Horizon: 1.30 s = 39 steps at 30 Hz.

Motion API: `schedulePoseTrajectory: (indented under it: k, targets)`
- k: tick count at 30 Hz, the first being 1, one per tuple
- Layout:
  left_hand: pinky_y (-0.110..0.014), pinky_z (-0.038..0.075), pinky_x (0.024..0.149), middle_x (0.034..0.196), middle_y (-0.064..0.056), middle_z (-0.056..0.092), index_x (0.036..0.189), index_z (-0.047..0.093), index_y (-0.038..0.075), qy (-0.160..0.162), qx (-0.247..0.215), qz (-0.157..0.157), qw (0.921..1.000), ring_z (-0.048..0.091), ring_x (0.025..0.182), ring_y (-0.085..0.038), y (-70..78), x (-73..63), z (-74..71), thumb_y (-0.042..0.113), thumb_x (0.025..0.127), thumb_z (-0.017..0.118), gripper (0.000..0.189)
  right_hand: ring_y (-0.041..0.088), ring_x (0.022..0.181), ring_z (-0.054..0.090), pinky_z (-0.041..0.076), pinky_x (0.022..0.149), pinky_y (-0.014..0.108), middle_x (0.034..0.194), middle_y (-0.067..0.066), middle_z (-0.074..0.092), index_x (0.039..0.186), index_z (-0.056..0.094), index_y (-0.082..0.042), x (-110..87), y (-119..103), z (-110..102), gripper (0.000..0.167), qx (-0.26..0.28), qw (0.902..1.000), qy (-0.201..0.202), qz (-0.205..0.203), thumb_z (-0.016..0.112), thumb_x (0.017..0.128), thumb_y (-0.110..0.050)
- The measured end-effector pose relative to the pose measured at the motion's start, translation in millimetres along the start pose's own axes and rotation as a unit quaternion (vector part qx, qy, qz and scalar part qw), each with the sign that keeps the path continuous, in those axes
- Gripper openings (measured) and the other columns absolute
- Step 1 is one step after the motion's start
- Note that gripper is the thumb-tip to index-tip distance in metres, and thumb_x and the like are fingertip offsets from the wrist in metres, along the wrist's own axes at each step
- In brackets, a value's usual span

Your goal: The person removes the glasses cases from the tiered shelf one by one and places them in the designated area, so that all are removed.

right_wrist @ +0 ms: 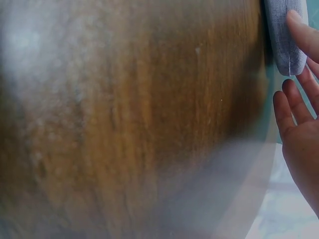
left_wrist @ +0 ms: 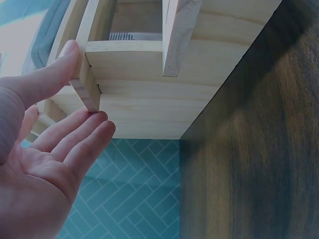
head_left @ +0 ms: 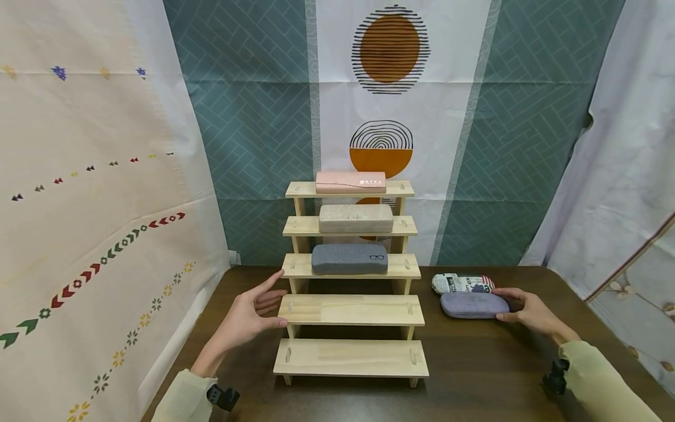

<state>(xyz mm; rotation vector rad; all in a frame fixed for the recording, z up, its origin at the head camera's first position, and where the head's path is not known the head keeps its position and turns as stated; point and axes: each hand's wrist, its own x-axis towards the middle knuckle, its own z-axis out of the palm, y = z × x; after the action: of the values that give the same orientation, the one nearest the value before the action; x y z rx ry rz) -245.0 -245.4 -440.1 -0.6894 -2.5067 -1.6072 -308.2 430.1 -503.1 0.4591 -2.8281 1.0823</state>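
Note:
A stepped wooden rack (head_left: 351, 309) stands centrally on the table. My left hand (head_left: 248, 316) holds its left side; in the left wrist view, the thumb (left_wrist: 65, 64) lies on one edge of a board end and a fingertip touches the opposite corner. At the right, my right hand (head_left: 529, 313) pinches the end of a purple-grey glasses case (head_left: 471, 306), thumb in front and fingers behind. The right wrist view shows only the end of this case (right_wrist: 286, 40). A patterned glasses case (head_left: 456, 283) with printed lettering lies just behind it, partly covered.
The rack's upper steps bear a pink glasses case (head_left: 343, 183), a cream glasses case (head_left: 355, 218) and a grey-blue glasses case (head_left: 345, 259) with a spectacles mark. Dark wooden table (head_left: 474, 375) surrounds the rack. Patterned cloths (head_left: 253, 117) hang behind and at both sides.

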Motion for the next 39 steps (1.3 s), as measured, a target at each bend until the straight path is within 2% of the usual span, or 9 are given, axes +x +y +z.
schedulePoseTrajectory:
  k: [2, 4, 10, 15, 18, 23, 29, 33, 39]
  targets:
    - [-0.048, 0.055, 0.102, 0.142, -0.022, 0.062, 0.165, 0.040, 0.023, 0.000, -0.002, 0.000, 1.0000, 0.062, 0.130, -0.038, -0.2, -0.1, -0.2, 0.003, 0.077, 0.094, 0.105, 0.039, 0.119, 0.060, 0.052, 0.086, 0.019, 0.137, 0.031, 0.060, 0.138, 0.064, 0.007, -0.1, -1, 0, 0.063, 0.001, 1.0000, 0.000, -0.002, 0.088, 0.084, -0.014]
    - [-0.048, 0.055, 0.102, 0.142, -0.023, 0.062, 0.165, 0.040, 0.023, 0.000, -0.003, 0.000, 1.0000, 0.062, 0.130, -0.038, -0.3, -0.1, -0.3, 0.003, 0.077, 0.094, 0.105, 0.034, 0.117, 0.061, 0.053, 0.086, 0.019, 0.138, 0.031, 0.059, 0.139, 0.063, 0.008, -0.8, -2, -1, 0.063, 0.006, 1.0000, 0.001, -0.005, 0.088, 0.084, -0.012]
    - [-0.050, 0.055, 0.102, 0.142, -0.024, 0.062, 0.165, 0.040, 0.024, -0.002, -0.006, -0.001, 1.0000, 0.061, 0.130, -0.039, -0.4, -0.3, -0.7, 0.004, 0.078, 0.094, 0.104, 0.009, 0.112, 0.063, 0.056, 0.083, 0.020, 0.137, 0.029, 0.059, 0.140, 0.060, 0.009, -8.4, -11, -11, 0.062, 0.038, 0.9990, 0.011, -0.020, 0.087, 0.087, -0.008]
    - [-0.048, 0.055, 0.102, 0.142, -0.024, 0.061, 0.165, 0.040, 0.024, -0.003, -0.009, -0.001, 1.0000, 0.061, 0.131, -0.039, 0.3, 0.0, -0.9, 0.004, 0.078, 0.094, 0.104, 0.001, 0.110, 0.062, 0.055, 0.083, 0.018, 0.130, 0.020, 0.062, 0.136, 0.063, 0.008, -17.9, -32, -18, 0.057, 0.022, 0.9957, 0.034, -0.083, 0.087, 0.085, -0.003]
    - [-0.045, 0.056, 0.102, 0.142, -0.023, 0.062, 0.165, 0.040, 0.024, -0.002, -0.008, 0.000, 1.0000, 0.061, 0.131, -0.039, 0.3, 0.3, -1.1, 0.005, 0.078, 0.094, 0.104, 0.000, 0.109, 0.059, 0.055, 0.082, 0.021, 0.128, 0.015, 0.063, 0.134, 0.065, 0.005, -23.4, -52, -18, 0.055, 0.001, 0.9926, 0.043, -0.113, 0.088, 0.084, -0.002]
    - [-0.047, 0.055, 0.102, 0.143, -0.023, 0.061, 0.165, 0.040, 0.024, -0.003, -0.005, 0.001, 1.0000, 0.061, 0.131, -0.039, -0.2, -0.2, -0.8, 0.005, 0.079, 0.094, 0.104, 0.000, 0.110, 0.057, 0.055, 0.083, 0.027, 0.130, 0.009, 0.064, 0.134, 0.069, -0.004, -31.0, -82, -8, 0.053, -0.020, 0.9899, 0.045, -0.133, 0.089, 0.084, -0.007]
    - [-0.054, 0.053, 0.102, 0.142, -0.024, 0.061, 0.165, 0.040, 0.023, -0.003, -0.009, 0.003, 1.0000, 0.061, 0.131, -0.039, -0.8, -0.4, -0.8, 0.003, 0.078, 0.093, 0.104, 0.012, 0.111, 0.061, 0.055, 0.084, 0.035, 0.132, 0.004, 0.064, 0.135, 0.071, -0.013, -37.5, -113, 10, 0.054, -0.016, 0.9879, 0.040, -0.149, 0.090, 0.085, -0.011]
    - [-0.051, 0.054, 0.102, 0.142, -0.024, 0.061, 0.165, 0.040, 0.023, -0.004, -0.009, 0.004, 0.9999, 0.061, 0.130, -0.040, -0.9, -0.1, -0.9, 0.004, 0.078, 0.094, 0.104, 0.015, 0.112, 0.061, 0.055, 0.086, 0.038, 0.133, 0.002, 0.065, 0.135, 0.071, -0.015, -41.5, -133, 20, 0.053, -0.016, 0.9881, 0.033, -0.150, 0.090, 0.086, -0.015]
    - [-0.042, 0.056, 0.101, 0.143, -0.024, 0.061, 0.165, 0.040, 0.024, -0.004, -0.007, 0.002, 1.0000, 0.061, 0.130, -0.039, -0.9, 0.7, -1.0, 0.004, 0.078, 0.094, 0.104, 0.016, 0.111, 0.063, 0.055, 0.087, 0.033, 0.130, 0.002, 0.067, 0.133, 0.072, -0.016, -41.9, -165, 27, 0.050, -0.001, 0.9835, 0.027, -0.179, 0.090, 0.086, -0.016]
